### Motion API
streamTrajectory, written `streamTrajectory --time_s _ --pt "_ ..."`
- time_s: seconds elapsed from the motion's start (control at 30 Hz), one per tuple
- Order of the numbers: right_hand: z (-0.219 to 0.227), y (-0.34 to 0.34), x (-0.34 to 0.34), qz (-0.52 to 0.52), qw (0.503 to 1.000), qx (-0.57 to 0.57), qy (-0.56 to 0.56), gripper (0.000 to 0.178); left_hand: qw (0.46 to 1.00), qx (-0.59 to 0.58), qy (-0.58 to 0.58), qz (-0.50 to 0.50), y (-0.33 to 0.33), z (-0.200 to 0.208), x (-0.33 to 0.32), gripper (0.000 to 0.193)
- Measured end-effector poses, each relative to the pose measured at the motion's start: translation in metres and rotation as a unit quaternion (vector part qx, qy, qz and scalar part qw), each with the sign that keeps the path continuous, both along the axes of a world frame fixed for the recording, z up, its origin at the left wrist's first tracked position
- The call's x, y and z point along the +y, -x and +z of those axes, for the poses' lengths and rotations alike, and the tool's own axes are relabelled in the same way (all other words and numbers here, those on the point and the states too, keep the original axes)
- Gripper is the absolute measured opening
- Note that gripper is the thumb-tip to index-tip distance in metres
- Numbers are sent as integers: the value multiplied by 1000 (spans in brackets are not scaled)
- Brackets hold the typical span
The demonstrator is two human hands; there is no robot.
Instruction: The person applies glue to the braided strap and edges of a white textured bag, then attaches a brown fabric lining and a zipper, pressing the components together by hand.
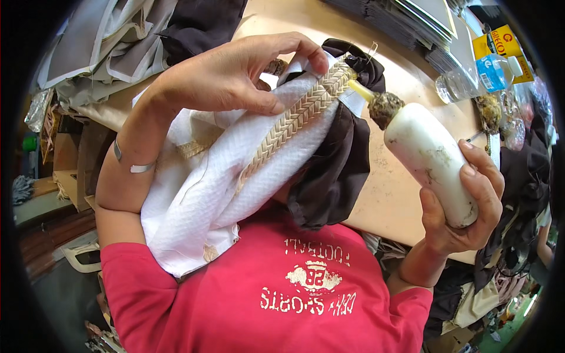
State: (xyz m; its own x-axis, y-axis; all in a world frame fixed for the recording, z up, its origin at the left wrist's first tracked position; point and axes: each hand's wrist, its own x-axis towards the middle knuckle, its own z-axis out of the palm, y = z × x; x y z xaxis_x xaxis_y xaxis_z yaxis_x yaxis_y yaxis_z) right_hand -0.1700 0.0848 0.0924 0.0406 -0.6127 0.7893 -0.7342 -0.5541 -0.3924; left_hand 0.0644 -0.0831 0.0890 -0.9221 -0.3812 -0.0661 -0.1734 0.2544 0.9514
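Observation:
My left hand (232, 73) reaches over a white quilted fabric piece (206, 182), its thumb and index finger gripping the fabric beside a beige braided strip (294, 123). The braid runs slantwise along the fabric, and its upper end looks yellowed. In my right hand (479, 203) is a stained white squeeze bottle (426, 156), tilted with its crusted neck to the upper left. Its yellowish nozzle (361, 89) is at the braid's upper end; whether it touches cannot be made out. Black cloth (329, 170) hangs from the fabric on the right. The fabric's underside is hidden.
A pale tabletop (406, 88) lies behind the work. Stacked grey sheets (406, 23) stand at the back. Toward the far right are a clear plastic bottle (462, 82) and a yellow box (500, 44). Grey-white pieces (106, 47) pile up at far left, next to black cloth (200, 26).

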Motion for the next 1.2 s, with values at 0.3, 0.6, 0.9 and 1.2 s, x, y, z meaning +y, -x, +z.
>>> streamTrajectory --time_s 0.3,0.6,0.9,1.2 --pt "6 -16 3 38 996 80 -10 41 998 58 3 -28 -3 -5 -8 60" --pt "3 -17 10 82 995 61 -2 37 994 104 12 -39 1 -4 -8 54" --pt "-2 -16 3 48 996 79 -10 38 994 109 25 -10 -4 -10 -6 54" --pt "-1 -21 8 40 995 94 -15 40 995 94 26 -9 -4 0 -4 55"
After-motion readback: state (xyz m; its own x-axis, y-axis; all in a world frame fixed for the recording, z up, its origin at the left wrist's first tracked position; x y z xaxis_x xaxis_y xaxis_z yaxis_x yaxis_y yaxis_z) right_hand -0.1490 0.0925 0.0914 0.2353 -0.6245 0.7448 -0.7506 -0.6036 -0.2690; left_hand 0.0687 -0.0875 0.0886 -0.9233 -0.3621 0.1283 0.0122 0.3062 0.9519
